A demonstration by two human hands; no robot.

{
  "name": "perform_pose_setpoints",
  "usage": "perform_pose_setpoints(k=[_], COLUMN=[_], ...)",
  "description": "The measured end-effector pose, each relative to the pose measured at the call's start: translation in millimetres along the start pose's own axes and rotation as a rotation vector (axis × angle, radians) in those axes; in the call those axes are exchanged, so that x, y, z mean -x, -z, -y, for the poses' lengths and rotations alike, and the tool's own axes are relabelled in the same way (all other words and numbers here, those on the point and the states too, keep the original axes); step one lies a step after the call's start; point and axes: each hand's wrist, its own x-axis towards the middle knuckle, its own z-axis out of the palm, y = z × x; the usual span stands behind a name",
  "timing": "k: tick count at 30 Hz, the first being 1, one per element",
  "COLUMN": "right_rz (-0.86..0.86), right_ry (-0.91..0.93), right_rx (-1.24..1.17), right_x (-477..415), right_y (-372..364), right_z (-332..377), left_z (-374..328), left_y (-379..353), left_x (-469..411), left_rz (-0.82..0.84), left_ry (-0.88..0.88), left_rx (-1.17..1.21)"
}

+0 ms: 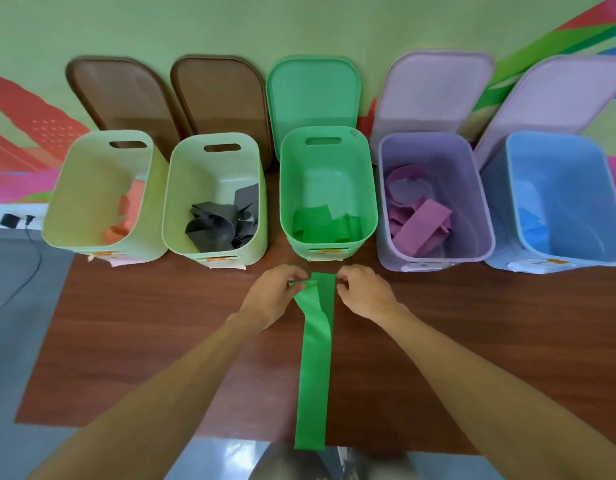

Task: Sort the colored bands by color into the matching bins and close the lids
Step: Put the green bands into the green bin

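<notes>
The head view looks down on a brown table [126,341] with five open bins in a row along its far edge. Lying lengthwise down the middle of the table is a long green band [313,375], its near end reaching the table's edge. The left hand [275,296] pinches the band's far left corner, where the material is folded over. The right hand [363,292] has its fingertips curled against the far right edge, apparently pinching it too.

Just beyond the hands stands the green bin [370,202], already holding green pieces, with its green lid [313,91] propped upright behind it. The neighbouring bins hold grey bands [223,223], purple bands [417,216], salmon pieces and blue pieces.

The step in hand appears to be gathering the green band for its matching bin. The next move likely calls for bunching or folding the long strip so it clears the rim, then dropping it straight ahead. All lids remain to be closed.
</notes>
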Motion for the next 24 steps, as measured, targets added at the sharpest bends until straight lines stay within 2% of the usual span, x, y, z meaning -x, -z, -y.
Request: perform_pose_setpoints(k=[2,6,8,14,18,24], right_rz=[0.02,0.027,0.003,-0.165,-0.26,-0.314], right_ry=[-0.001,0.01,-0.004,-0.002,0.095,0.252], right_rx=[0.01,0.021,0.02,0.076,0.077,0.197], right_x=[-7,-9,-9,-2,12,46], right_y=[-8,-25,-32,-35,-16,44], right_z=[7,16,17,16,18,23], left_z=[1,0,-3,-15,-30,-54], left_y=[14,36,43,57,78,109], left_x=[2,11,16,29,31,28], left_rz=[0.018,0.225,0.268,0.106,0.064,0.13], left_ry=[-0.046,-0.214,-0.243,-0.253,-0.211,-0.213], left_rx=[-0.061,-0.293,-0.38,-0.415,-0.314,-0.289])
